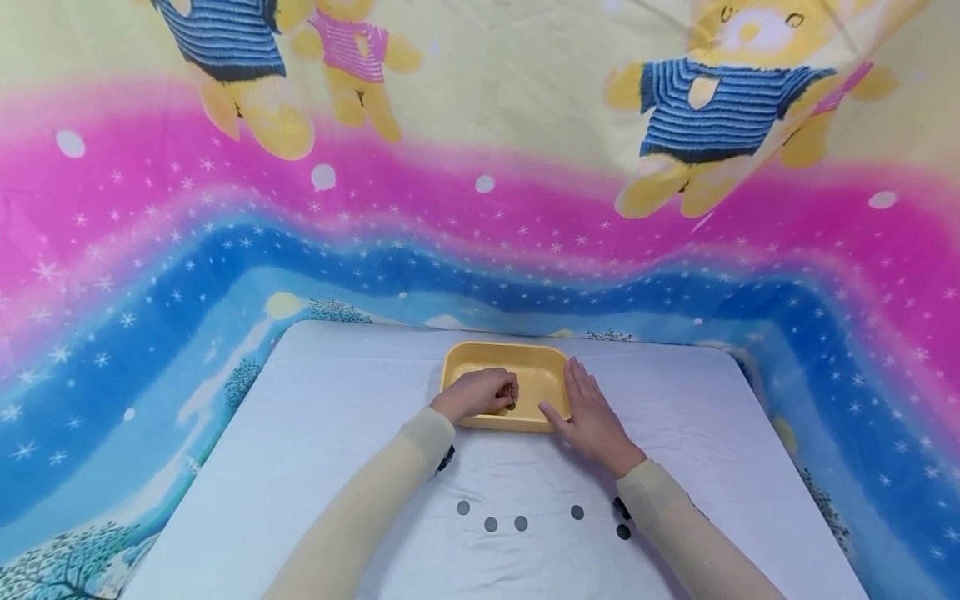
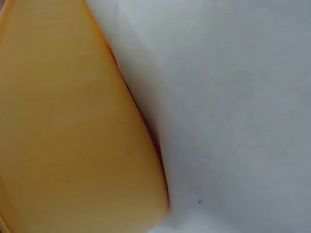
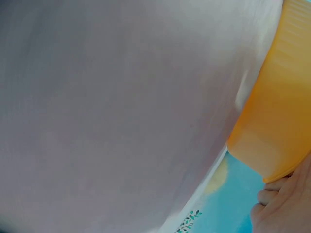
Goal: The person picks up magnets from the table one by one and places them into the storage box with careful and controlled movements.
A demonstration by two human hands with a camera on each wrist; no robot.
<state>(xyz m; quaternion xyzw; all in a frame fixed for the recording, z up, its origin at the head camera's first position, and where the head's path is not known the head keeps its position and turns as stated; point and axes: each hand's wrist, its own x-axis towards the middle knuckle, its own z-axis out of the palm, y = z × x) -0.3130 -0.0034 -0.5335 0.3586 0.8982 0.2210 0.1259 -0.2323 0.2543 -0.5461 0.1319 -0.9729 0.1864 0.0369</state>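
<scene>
A yellow rectangular tray [image 1: 510,423] stands near the far edge of the white-covered table; its outer wall [image 2: 73,126] fills much of the left wrist view. Reaching over the tray's left side, my left hand [image 1: 483,392] has its fingers curled and pinches a small dark round disc [image 1: 512,406] low inside it. My right hand [image 1: 592,417] rests along the right rim with fingers straight and thumb at the near corner. In the right wrist view, bent knuckles of the right hand [image 3: 282,204] show beside the tray's end [image 3: 272,131].
Several flat grey discs [image 1: 521,523] lie spread on the table [image 1: 360,400] nearer to me, between the forearms. One darker disc [image 1: 623,532] is beside the right sleeve. A printed cloth [image 1: 480,242] with bears and snowflakes hangs behind and around the table.
</scene>
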